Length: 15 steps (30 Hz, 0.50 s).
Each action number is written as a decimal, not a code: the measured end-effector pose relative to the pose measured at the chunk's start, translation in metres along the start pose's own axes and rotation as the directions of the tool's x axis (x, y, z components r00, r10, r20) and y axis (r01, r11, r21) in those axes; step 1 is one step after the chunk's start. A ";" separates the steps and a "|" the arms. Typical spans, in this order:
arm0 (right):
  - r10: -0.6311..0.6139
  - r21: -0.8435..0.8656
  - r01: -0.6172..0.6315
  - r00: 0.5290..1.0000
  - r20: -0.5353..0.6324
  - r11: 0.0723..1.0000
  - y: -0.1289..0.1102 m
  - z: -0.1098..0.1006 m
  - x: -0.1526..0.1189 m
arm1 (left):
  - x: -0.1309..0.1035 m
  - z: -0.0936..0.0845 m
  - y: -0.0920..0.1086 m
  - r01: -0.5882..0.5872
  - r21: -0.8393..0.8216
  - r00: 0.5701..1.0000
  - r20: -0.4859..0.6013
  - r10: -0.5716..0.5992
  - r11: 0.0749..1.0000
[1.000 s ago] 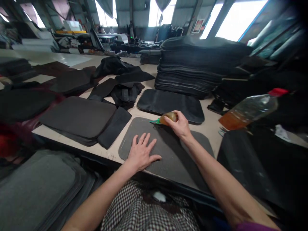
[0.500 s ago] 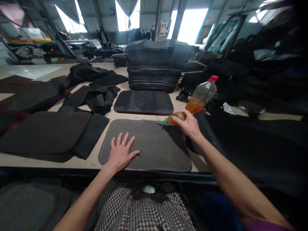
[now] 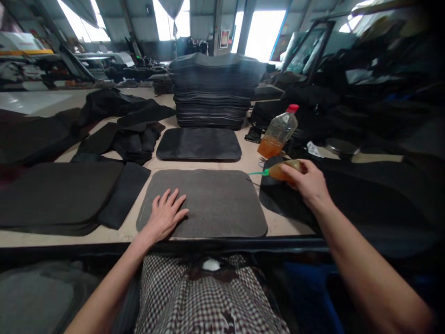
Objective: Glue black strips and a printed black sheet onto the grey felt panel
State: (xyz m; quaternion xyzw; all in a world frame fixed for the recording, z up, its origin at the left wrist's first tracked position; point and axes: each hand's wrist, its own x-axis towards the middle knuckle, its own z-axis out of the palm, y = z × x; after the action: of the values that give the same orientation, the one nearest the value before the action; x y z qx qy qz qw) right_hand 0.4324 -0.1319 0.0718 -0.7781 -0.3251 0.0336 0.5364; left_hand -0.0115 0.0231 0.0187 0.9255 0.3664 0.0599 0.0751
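A dark grey mat with rounded corners lies flat on the table in front of me. My left hand rests on its left part, fingers spread. In my right hand is a squeeze bottle of amber liquid, held on its side. Its thin green nozzle points left, with the tip at the mat's far right corner; whether it touches cannot be made out. Just beyond the mat lies a smaller black mat.
Behind stands a tall stack of black mats. A red-capped plastic bottle holding amber liquid is at the back right. Dark mats are piled at left, black sheet material at right. The table's dark front edge runs before me.
My right hand has moved the squeeze bottle rightward along the grey mat's far edge to its right corner. My left hand stays spread on the mat. The whole view has shifted slightly.
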 end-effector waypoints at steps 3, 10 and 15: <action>0.115 0.204 -0.146 0.981 0.156 0.968 -0.031 0.015 -0.028 | -0.010 -0.032 -0.032 0.004 -0.256 0.999 -0.051 -0.018 0.967; 0.018 0.257 -0.243 0.758 0.653 0.935 -0.103 0.102 -0.126 | -0.052 -0.070 -0.103 0.105 -0.312 0.982 -0.116 -0.147 0.944; -0.145 0.250 -0.072 0.652 0.744 0.966 -0.136 0.164 -0.186 | -0.067 -0.059 -0.100 0.048 -0.294 0.996 -0.060 -0.068 0.955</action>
State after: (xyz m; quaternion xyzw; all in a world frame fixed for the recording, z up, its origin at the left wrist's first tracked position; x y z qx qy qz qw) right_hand 0.1566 -0.0708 0.0642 -0.6098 -0.5273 0.3856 0.4487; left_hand -0.1369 0.0550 0.0541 0.8904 0.3830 0.1433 0.1998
